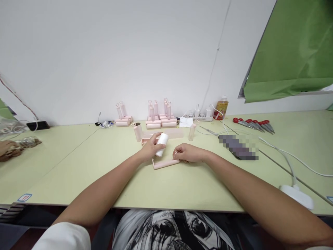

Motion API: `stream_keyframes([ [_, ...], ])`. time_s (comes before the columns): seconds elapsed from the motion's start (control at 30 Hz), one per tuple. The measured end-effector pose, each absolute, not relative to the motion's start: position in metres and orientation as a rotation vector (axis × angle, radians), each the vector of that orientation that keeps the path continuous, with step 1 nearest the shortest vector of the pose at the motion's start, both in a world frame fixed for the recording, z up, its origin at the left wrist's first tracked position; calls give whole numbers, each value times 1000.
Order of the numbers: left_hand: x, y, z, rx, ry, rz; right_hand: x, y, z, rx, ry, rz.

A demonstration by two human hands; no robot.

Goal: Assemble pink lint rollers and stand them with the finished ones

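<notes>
My left hand (149, 150) is closed around a white roll (162, 141), tilted above the table. Close by, my right hand (186, 152) pinches the right end of a pale pink lint roller handle (166, 164), which has an upright arm at its left end. The roll and the handle are apart. Behind my left hand are a pink cylindrical cover (138, 132) standing upright and a long pink piece (171, 133) lying flat. A slim pink tube (191, 132) with a loop top stands beyond my right hand.
Pink rollers and upright handles (161, 121) stand in groups by the wall. To the right are a drink bottle (221, 107), red-tipped tools (253, 124), a blurred dark object (238, 147), white cables and a white adapter (296, 196). Brown items (19, 147) lie far left.
</notes>
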State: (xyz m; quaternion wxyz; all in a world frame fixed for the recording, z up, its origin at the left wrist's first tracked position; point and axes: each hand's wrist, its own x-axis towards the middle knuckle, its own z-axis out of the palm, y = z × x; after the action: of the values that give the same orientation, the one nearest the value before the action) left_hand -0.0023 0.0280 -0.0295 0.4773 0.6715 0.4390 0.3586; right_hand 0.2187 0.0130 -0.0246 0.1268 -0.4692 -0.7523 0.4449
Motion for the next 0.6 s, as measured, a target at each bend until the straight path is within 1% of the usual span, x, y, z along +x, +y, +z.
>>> stream_keyframes([
  [0.17, -7, 27, -31, 1793, 1041, 668, 219, 13, -23, -1428, -2098, 1349],
  [0.4, -13, 27, -24, 1897, 1057, 475, 217, 11, -20, -1458, -2063, 1373],
  [0.6, -12, 21, -14, 1909, 1006, 337, 218, 14, -28, -1410, -2007, 1527],
])
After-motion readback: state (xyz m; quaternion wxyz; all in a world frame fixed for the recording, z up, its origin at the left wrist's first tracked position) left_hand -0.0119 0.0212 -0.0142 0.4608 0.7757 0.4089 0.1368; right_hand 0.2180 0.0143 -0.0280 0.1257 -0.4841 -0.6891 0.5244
